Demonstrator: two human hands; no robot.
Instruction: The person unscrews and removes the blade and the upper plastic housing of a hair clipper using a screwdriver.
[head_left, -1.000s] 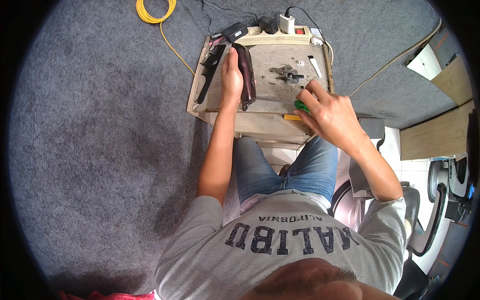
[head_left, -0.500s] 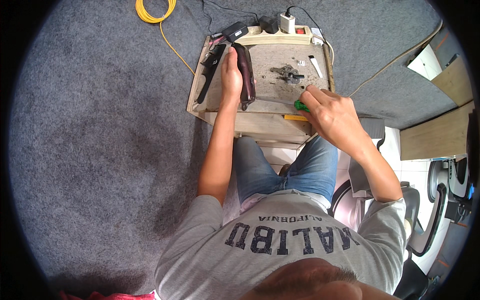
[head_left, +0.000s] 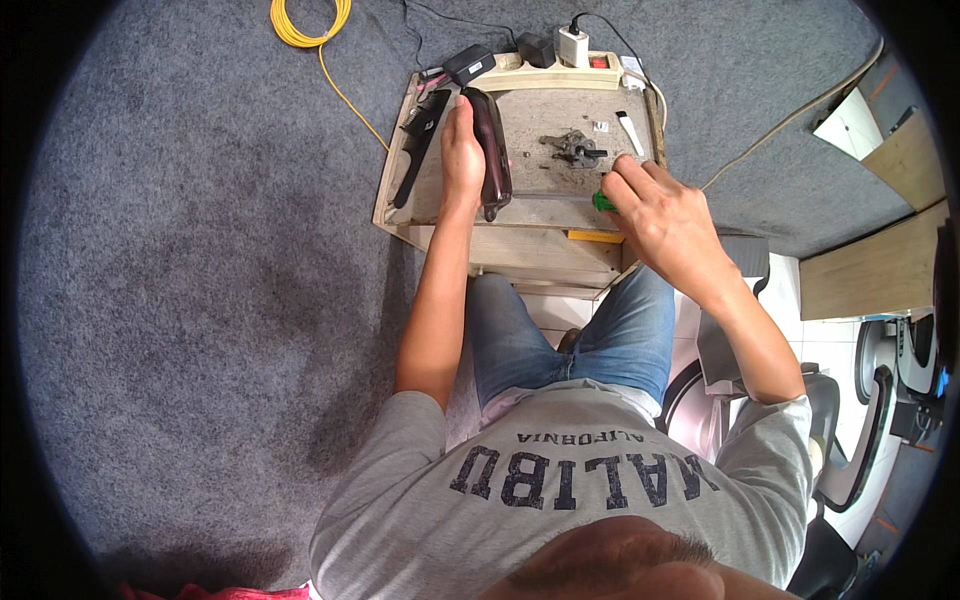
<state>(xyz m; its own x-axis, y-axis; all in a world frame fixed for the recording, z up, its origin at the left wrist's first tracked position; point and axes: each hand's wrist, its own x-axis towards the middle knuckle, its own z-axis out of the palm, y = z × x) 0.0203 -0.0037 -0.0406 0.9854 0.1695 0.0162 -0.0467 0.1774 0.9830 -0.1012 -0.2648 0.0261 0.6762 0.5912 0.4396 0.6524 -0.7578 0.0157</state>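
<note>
My left hand [head_left: 461, 160] is closed around a dark maroon hair clipper [head_left: 492, 150], held lengthwise above the left half of the small wooden table. In my right hand [head_left: 655, 215], at the table's near right, is a screwdriver [head_left: 602, 201] with a green handle. Its thin shaft points left toward the clipper's lower end; whether the tip touches is too faint to tell. Loose dark metal parts [head_left: 575, 150] lie on the tabletop between the hands. Just left of my left hand rests a black comb [head_left: 421, 150].
A cream power strip [head_left: 560, 77] with adapters runs along the table's far edge. A small white brush [head_left: 630, 133] lies at the right. A yellow strip [head_left: 595, 236] sits at the front edge. Coiled yellow cable [head_left: 311, 40] lies on grey carpet [head_left: 200, 250].
My right hand has shifted slightly away from me with the screwdriver, its handle moving a little up and right. The left hand and the clipper have stayed nearly still.
</note>
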